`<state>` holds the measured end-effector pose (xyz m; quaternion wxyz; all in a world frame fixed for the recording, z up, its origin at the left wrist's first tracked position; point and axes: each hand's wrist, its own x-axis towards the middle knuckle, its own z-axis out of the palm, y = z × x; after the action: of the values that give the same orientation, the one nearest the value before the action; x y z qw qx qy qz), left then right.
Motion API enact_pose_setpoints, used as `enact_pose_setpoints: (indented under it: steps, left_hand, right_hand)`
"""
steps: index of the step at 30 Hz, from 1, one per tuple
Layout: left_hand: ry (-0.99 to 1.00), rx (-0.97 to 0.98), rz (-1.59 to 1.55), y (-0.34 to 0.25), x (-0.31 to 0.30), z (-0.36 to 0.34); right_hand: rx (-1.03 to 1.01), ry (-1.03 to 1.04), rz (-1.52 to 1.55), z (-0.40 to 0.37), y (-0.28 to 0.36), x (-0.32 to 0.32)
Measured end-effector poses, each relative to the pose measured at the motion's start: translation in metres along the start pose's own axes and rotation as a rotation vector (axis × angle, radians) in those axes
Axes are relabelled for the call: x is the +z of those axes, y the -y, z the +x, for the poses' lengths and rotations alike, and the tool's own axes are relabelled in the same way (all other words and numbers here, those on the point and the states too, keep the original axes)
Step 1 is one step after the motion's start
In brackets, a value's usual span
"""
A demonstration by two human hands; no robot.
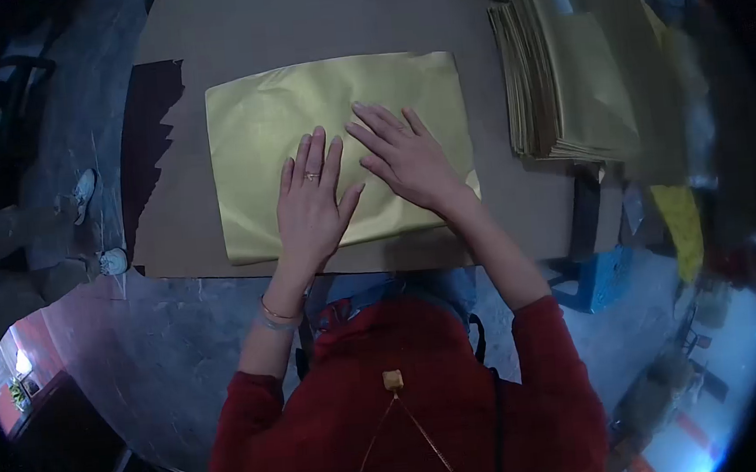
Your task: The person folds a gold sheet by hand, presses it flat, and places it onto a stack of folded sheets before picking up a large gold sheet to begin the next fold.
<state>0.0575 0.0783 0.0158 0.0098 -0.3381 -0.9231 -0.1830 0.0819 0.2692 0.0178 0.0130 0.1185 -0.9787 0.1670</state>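
Observation:
A gold paper sheet [257,130], slightly creased, lies flat near the table's front edge. On its lower middle rests my left hand [312,197], palm down with the fingers spread and a ring on one finger. My right hand [403,155] lies palm down on the sheet's right half, fingers stretched toward the upper left. Neither hand grips anything. What is under the palms is hidden.
A thick stack of gold paper [578,90] stands at the table's right side. The brown table covering [337,20] is torn along its left, showing a dark surface [148,138]. A blue stool [600,282] is below at right. Another person's legs [28,252] appear at left.

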Motion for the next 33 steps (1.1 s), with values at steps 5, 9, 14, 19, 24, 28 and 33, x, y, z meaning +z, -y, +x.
enact_pose_setpoints:
  steps: [5,9,14,19,24,28,33]
  left_hand:
    - [-0.001,-0.002,0.003,0.001,0.001,0.000]
    - [-0.020,0.015,0.027,0.002,0.003,-0.001]
    - [-0.044,0.017,0.009,0.002,0.004,-0.001]
    - [-0.076,0.035,0.024,0.003,0.007,-0.001]
    - [-0.131,0.058,0.016,0.004,0.011,-0.002]
    - [-0.157,0.080,0.035,0.005,0.014,0.000]
    - [-0.135,0.059,0.042,0.005,0.014,0.001]
  right_hand:
    - [0.286,-0.150,-0.060,-0.011,-0.050,-0.004]
    - [0.401,-0.201,-0.179,-0.013,-0.071,-0.002]
    - [0.478,-0.246,-0.187,-0.013,-0.075,0.006]
    - [0.432,-0.266,-0.176,-0.008,-0.087,0.000]
    - [0.397,-0.335,-0.169,-0.008,-0.106,0.014]
    - [0.491,-0.352,-0.325,-0.011,-0.095,0.018]
    - [0.282,-0.328,-0.215,-0.001,0.033,0.023]
